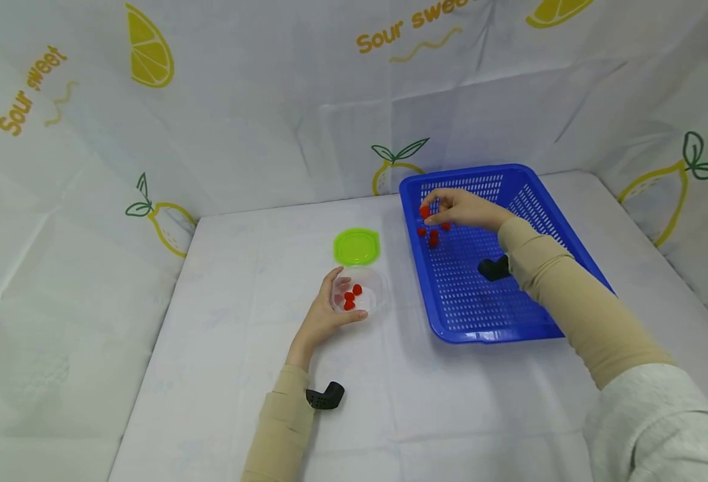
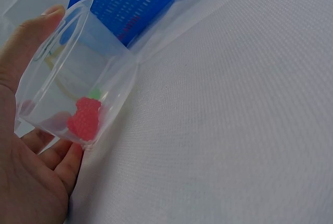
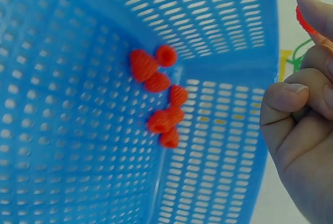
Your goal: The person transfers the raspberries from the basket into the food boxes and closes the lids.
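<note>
The work surface is a table under a white, faintly creased cloth (image 1: 227, 335); behind it hangs a white fabric backdrop (image 1: 257, 107) printed with yellow lemons, green leaves and "Sour sweet" lettering. At right sits a rectangular blue plastic basket (image 1: 492, 337), its walls slotted and its base perforated. Several red, bumpy raspberry-shaped pieces (image 3: 143, 66) lie in its far left corner area. Left of the basket is a round, translucent plastic cup (image 1: 378, 298) with smooth walls, containing three red raspberry-shaped pieces (image 1: 349, 305). A bright green, rounded plastic lid (image 1: 357, 246) with a small tab lies just beyond the cup. The left hand (image 1: 322, 317) grips the cup, thumb on the near side. The right hand (image 1: 471, 208) pinches one red, bumpy raspberry-shaped piece (image 1: 424, 211) between thumb and finger, above the basket's far left part. Both forearms show beige sleeves (image 1: 577, 301).
</note>
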{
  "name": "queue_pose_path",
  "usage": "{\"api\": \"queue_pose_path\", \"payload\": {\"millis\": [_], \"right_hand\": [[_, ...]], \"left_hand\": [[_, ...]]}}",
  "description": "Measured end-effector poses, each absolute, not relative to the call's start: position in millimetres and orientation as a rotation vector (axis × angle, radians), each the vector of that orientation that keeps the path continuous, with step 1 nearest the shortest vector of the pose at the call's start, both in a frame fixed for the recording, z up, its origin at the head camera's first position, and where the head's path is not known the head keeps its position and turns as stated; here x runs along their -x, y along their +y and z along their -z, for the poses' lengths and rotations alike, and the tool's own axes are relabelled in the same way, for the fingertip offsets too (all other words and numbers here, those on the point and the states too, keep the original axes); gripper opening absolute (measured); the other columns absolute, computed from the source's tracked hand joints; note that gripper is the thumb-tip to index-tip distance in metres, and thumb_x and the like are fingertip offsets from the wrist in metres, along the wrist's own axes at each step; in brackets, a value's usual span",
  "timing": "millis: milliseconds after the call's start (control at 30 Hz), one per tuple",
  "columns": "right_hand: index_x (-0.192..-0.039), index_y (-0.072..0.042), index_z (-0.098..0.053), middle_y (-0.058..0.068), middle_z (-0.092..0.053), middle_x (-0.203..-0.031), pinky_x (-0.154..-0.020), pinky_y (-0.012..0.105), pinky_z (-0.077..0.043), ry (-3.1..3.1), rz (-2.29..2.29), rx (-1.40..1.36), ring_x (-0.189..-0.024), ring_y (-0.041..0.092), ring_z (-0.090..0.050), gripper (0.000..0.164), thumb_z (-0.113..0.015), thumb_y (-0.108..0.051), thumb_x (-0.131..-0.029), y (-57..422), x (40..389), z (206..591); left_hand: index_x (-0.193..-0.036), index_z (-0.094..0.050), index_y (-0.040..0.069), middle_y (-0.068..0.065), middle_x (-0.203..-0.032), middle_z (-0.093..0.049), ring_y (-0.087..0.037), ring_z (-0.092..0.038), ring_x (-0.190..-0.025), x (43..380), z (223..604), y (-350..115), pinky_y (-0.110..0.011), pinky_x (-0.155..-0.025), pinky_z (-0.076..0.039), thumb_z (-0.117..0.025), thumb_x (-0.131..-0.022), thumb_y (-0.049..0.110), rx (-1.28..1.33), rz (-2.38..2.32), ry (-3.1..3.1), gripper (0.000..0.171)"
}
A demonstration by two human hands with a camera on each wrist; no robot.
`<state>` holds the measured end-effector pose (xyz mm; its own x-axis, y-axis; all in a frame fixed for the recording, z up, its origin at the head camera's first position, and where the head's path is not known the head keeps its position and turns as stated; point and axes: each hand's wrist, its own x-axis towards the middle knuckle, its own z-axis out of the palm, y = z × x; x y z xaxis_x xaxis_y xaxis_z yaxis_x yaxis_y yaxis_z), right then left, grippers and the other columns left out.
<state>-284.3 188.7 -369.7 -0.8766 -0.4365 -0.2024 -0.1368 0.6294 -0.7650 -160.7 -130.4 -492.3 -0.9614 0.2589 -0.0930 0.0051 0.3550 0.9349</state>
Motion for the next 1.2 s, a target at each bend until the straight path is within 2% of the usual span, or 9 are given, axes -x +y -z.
{"api": "queue_pose_path", "payload": {"millis": [167, 267, 467, 767, 1200], "right_hand": [[-0.116, -0.015, -0.056, 0.003, -0.043, -0.070, -0.066, 0.034, -0.040, 2.479, 1.113, 0.497, -0.062, 0.016, -0.043, 0.033, -0.066, -0.028, -0.087, 178, 286, 362], [-0.117, -0.016, -0.055, 0.004, -0.044, -0.068, -0.063, 0.033, -0.042, 2.467, 1.110, 0.525, -0.056, 0.016, -0.043, 0.034, -0.065, -0.029, -0.087, 170, 286, 356], [-0.117, -0.020, -0.055, 0.001, -0.040, -0.065, -0.052, 0.030, -0.035, 2.429, 1.126, 0.546, -0.050, 0.013, -0.034, 0.034, -0.066, -0.030, -0.087, 150, 283, 345], [-0.118, -0.020, -0.056, -0.001, -0.038, -0.064, -0.052, 0.028, -0.031, 2.335, 1.210, 0.646, -0.054, 0.014, -0.032, 0.034, -0.066, -0.028, -0.086, 111, 279, 344], [-0.114, -0.017, -0.058, -0.001, -0.040, -0.062, -0.053, 0.024, -0.033, 2.181, 1.230, 0.763, -0.055, 0.019, -0.036, 0.030, -0.066, -0.019, -0.086, 70, 279, 363]], "left_hand": [[-0.142, -0.021, 0.039, 0.006, -0.141, -0.043, -0.020, -0.038, -0.133, 161, 493, -130, -0.051, -0.114, -0.025, -0.083, -0.067, 0.036, -0.238, -1.662, 2.376, 0.097], [-0.141, -0.021, 0.039, 0.007, -0.140, -0.043, -0.020, -0.039, -0.132, 162, 493, -129, -0.050, -0.114, -0.026, -0.082, -0.068, 0.036, -0.232, -1.655, 2.371, 0.096], [-0.142, -0.022, 0.038, 0.008, -0.140, -0.044, -0.018, -0.039, -0.132, 161, 494, -127, -0.050, -0.113, -0.028, -0.082, -0.068, 0.034, -0.226, -1.653, 2.373, 0.096], [-0.146, -0.020, 0.027, 0.003, -0.142, -0.043, -0.020, -0.039, -0.132, 162, 496, -128, -0.052, -0.112, -0.029, -0.082, -0.069, 0.033, -0.244, -1.665, 2.377, 0.099], [-0.146, -0.019, 0.027, 0.002, -0.142, -0.043, -0.020, -0.039, -0.132, 163, 492, -130, -0.051, -0.111, -0.030, -0.082, -0.069, 0.035, -0.230, -1.666, 2.373, 0.100]]}}
